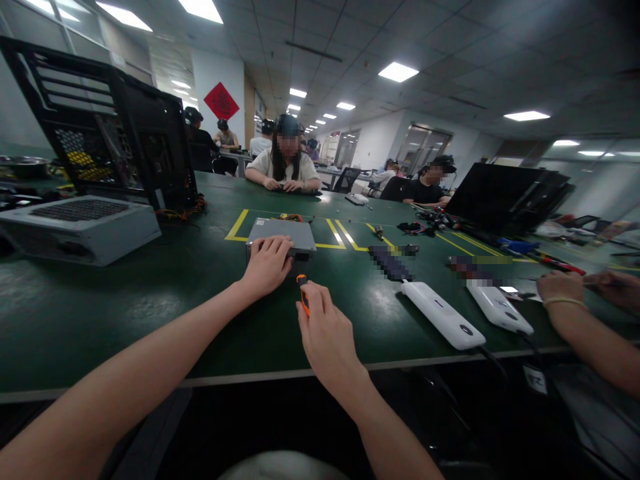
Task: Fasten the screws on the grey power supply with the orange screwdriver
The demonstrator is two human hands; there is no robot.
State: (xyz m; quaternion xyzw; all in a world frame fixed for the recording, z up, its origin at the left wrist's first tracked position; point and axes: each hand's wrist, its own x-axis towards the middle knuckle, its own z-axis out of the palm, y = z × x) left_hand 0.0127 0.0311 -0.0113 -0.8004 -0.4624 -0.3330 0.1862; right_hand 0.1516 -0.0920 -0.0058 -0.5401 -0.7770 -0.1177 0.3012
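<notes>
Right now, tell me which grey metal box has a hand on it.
The grey box by the yellow tape, under the left hand; the grille-topped box at far left is untouched.

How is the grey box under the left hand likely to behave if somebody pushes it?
The grey box is probably stiff, as its casing looks like metal. Lying low and wide, it would likely slide rather than tip. The thin wires at its far side may flop about.

The middle box (287,230) looked like smooth, matt metal, the tool handle (301,281) like plastic; the tabletop (200,267) was glossy, the white packs (443,315) at right smooth plastic.
</notes>
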